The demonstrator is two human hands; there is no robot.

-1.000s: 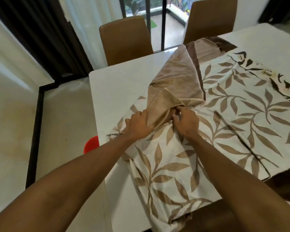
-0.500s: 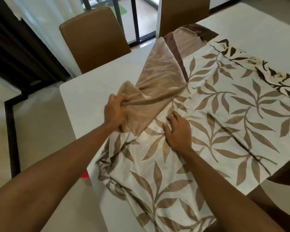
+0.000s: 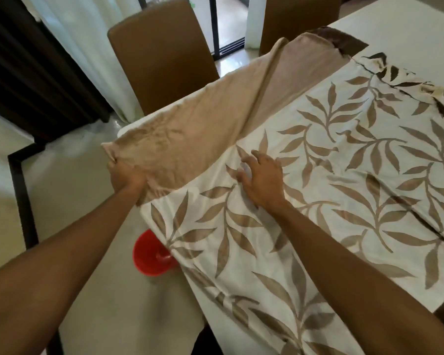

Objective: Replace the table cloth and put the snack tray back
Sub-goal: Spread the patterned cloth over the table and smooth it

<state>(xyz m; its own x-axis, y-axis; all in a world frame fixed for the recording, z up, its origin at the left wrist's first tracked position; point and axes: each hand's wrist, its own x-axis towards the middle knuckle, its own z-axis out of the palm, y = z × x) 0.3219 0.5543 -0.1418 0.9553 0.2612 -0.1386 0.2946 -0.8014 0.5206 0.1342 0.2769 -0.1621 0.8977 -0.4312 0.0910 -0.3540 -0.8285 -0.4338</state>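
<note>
Cloth (image 3: 318, 175) with a brown leaf print is lying across the surface (image 3: 408, 24), filling the middle and right of the frame and hanging over the near edge at the bottom. Its plain beige band (image 3: 190, 139) is running from the upper middle down to the left, with a raised fold along it.

We are gripping the band's lower-left corner with our left hand (image 3: 126, 178), left of centre. Its fingers are curling tight on the fabric, and the corner is sticking up above the knuckles. Our right hand (image 3: 263, 181) is resting palm down on the leaf print at centre, just beside the band's edge. Its fingers (image 3: 256, 162) are spreading apart and holding nothing. Both forearms are reaching in from the bottom corners.

Bare white surface is showing at the upper right, beyond the cloth's dark-patterned far edge. A brown chair (image 3: 162, 55) is standing at the top, left of centre, behind the band, and a second chair (image 3: 300, 19) is standing at the top, right of centre. A red object (image 3: 149, 254) is sitting on the floor (image 3: 75, 201) at lower left, partly hidden by the hanging cloth; we cannot tell what it is. A pale curtain (image 3: 87, 55) is hanging at the upper left.
</note>
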